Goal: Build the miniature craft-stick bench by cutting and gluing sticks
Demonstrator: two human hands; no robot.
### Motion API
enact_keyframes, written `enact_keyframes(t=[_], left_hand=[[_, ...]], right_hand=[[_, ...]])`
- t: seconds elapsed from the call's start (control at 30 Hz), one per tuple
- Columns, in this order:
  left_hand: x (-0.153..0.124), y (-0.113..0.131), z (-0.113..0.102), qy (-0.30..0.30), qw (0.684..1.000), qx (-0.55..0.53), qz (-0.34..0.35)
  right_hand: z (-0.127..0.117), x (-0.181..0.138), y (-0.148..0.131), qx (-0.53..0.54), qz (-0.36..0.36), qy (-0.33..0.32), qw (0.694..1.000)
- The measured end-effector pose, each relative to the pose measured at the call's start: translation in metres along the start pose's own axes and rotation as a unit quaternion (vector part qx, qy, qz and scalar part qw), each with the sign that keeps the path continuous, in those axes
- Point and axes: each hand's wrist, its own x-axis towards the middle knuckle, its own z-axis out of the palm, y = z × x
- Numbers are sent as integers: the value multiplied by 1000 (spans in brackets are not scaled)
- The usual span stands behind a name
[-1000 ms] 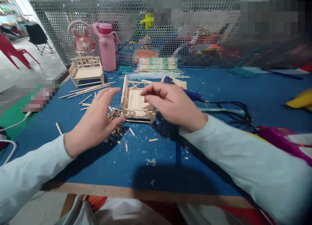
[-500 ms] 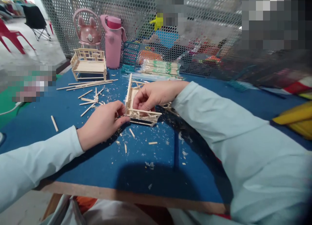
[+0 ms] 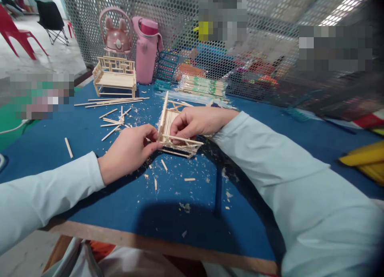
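Note:
A small bench made of thin wooden sticks stands on the blue table, its tall back toward the left. My left hand pinches its near left corner between thumb and fingers. Over the slatted seat is my right hand, fingertips pressed together low behind the front rail. Whatever sits between those fingertips is hidden. A second, finished-looking stick bench rests farther back on the left.
Long sticks and several short cut pieces lie to the left. Packaged sticks and a pink bottle stand along the perforated metal screen. Shavings and offcuts are scattered across the blue tabletop. Yellow material lies at right.
The whole view has shifted slightly, so things appear a little farther right. Both hands keep nearly the same places on the small bench, with the right fingers slightly lower toward the front rail.

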Motion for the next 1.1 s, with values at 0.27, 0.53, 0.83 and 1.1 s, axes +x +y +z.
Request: enact_keyframes(t=[0.27,0.53,0.83,1.1], left_hand=[[0,-2,1,2,990,-127,-61],[15,21,-23,111,966,-228,-54],[-2,26,-5,134,923,-353,-76],[1,24,-1,192,844,-477,-148]], right_hand=[[27,-37,-3,32,-38,224,973],[58,-54,-21,212,-118,316,917],[60,-36,-10,364,-86,246,894],[61,-32,-15,279,-66,277,917]])
